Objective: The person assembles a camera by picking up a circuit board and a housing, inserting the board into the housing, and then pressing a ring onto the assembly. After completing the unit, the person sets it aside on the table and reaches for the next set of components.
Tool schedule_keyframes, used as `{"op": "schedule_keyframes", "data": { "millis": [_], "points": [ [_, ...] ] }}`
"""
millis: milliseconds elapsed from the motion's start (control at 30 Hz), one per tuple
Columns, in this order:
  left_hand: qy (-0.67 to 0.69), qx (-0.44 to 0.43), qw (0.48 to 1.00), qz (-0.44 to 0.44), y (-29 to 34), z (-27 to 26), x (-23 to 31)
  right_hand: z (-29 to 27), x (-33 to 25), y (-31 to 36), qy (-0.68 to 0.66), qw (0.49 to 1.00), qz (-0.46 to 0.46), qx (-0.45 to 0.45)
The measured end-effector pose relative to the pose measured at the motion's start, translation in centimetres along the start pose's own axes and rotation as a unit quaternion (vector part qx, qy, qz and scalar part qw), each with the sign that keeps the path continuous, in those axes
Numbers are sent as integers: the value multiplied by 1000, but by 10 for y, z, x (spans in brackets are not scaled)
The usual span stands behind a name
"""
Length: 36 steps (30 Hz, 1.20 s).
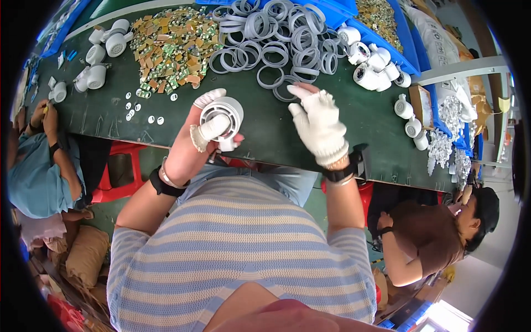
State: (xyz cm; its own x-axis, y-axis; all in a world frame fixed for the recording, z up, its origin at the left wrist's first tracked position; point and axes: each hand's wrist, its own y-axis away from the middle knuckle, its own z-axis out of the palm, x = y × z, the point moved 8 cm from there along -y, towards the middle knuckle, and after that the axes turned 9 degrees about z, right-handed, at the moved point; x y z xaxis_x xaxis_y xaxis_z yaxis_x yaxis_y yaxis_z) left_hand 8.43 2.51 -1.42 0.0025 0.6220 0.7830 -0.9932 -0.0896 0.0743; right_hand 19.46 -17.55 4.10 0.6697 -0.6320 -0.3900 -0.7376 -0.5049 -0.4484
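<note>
Your view comes from the left fisheye on your head, above the green table's near edge, facing steeply down. Your striped top looms closest, before that edge; your left hand and right hand come at middle range, and the table's far side sits farthest.

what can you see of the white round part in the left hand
The white round part is a short, plastic-looking cylinder, its ringed open end facing the camera, with a small stub on the side nearest the person. The left hand holds it, white-covered thumb across the opening. Its underside is hidden.
</note>
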Motion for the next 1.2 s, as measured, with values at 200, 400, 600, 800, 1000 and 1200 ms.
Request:
{"op": "schedule_keyframes", "data": {
  "millis": [200, 400, 600, 800, 1000, 1200],
  "points": [
    [10, 8, 999, -47, 1, -1, -3, 10, 27, 2, 155, 985, -46, -57],
    [34, -5, 999, -33, -2, 5, -17, -32, -28, 20, -132, 988, 42, -73],
    [82, -97, 991, -34, -4, 28, -25, -7, -44, 41, -510, 797, 234, -222],
    [62, -105, 991, -62, 4, 30, -27, -3, -41, 40, -529, 775, 277, -209],
    [-6, -119, 993, -22, 6, 30, -25, -6, -40, 39, -524, 787, 258, -199],
    [-12, -126, 992, -25, 7, 30, -28, -4, -41, 40, -537, 774, 271, -197]
  ]
}}
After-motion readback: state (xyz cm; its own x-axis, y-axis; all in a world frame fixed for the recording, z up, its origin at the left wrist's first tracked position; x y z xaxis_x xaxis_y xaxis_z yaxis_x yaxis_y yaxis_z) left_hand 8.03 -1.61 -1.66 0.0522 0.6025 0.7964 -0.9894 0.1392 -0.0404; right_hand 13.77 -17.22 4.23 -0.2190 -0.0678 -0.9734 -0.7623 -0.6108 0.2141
